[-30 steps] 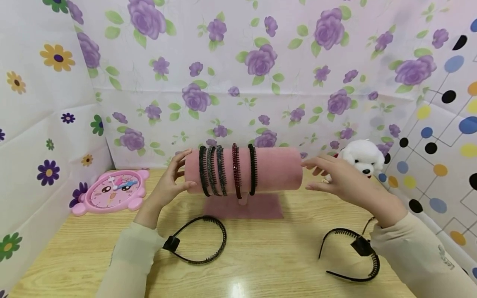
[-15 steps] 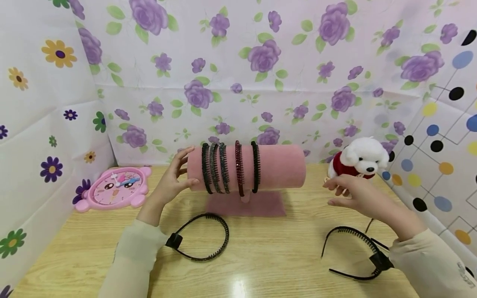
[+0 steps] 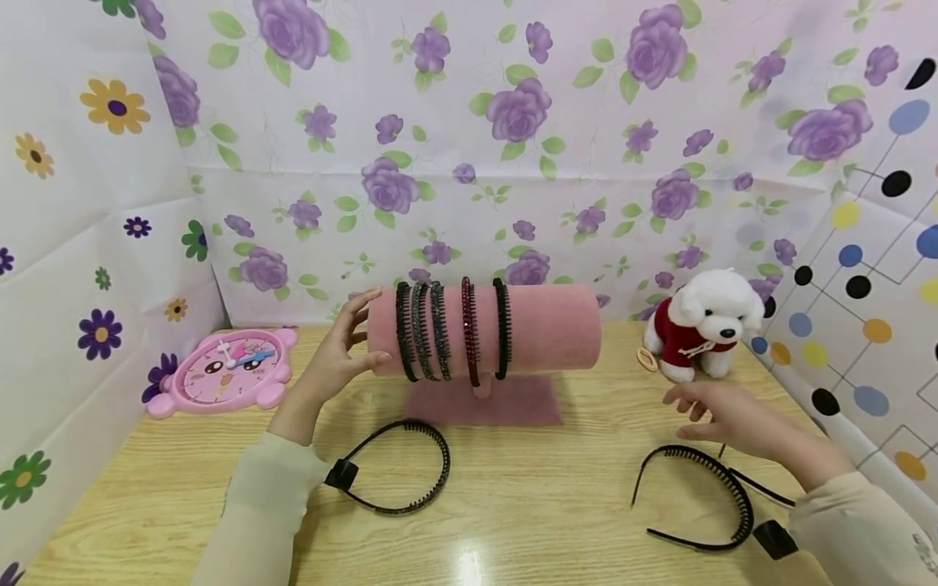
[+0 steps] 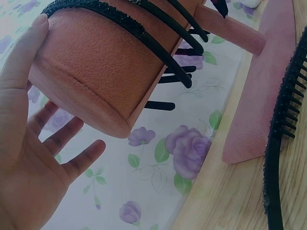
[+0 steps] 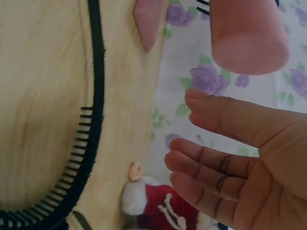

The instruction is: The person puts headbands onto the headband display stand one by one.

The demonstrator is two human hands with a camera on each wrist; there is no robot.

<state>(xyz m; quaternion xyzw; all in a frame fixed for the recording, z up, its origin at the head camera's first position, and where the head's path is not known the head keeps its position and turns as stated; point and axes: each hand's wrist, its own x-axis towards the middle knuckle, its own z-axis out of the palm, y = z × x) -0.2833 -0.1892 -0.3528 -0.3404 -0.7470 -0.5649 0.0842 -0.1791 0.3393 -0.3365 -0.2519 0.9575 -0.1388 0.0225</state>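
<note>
A pink padded roll (image 3: pixel 553 327) on a pink stand (image 3: pixel 432 403) carries several headbands side by side, among them a red one (image 3: pixel 469 330) and a black one (image 3: pixel 502 325). My left hand (image 3: pixel 333 358) holds the roll's left end, thumb at the front; in the left wrist view, the thumb of my left hand (image 4: pixel 36 163) lies against the roll and other fingers stand clear. My right hand (image 3: pixel 740 419) hovers, empty and relaxed, above a black toothed headband (image 3: pixel 740 496) on the table. In the right wrist view, my right hand (image 5: pixel 230 163) has its fingers apart.
Another headband (image 3: pixel 445 456) lies before the stand, by my left sleeve. A pink clock (image 3: pixel 227 370) is at the left. A white toy dog (image 3: pixel 721 305) in red sits at the back right, beside a small tan ring (image 3: pixel 646 359). Patterned sheets enclose the table (image 3: pixel 542 505).
My right hand has moved from the roll's right end, rightward and toward the front, uncovering the toy dog. My left hand remains on the roll. The view has shifted slightly.
</note>
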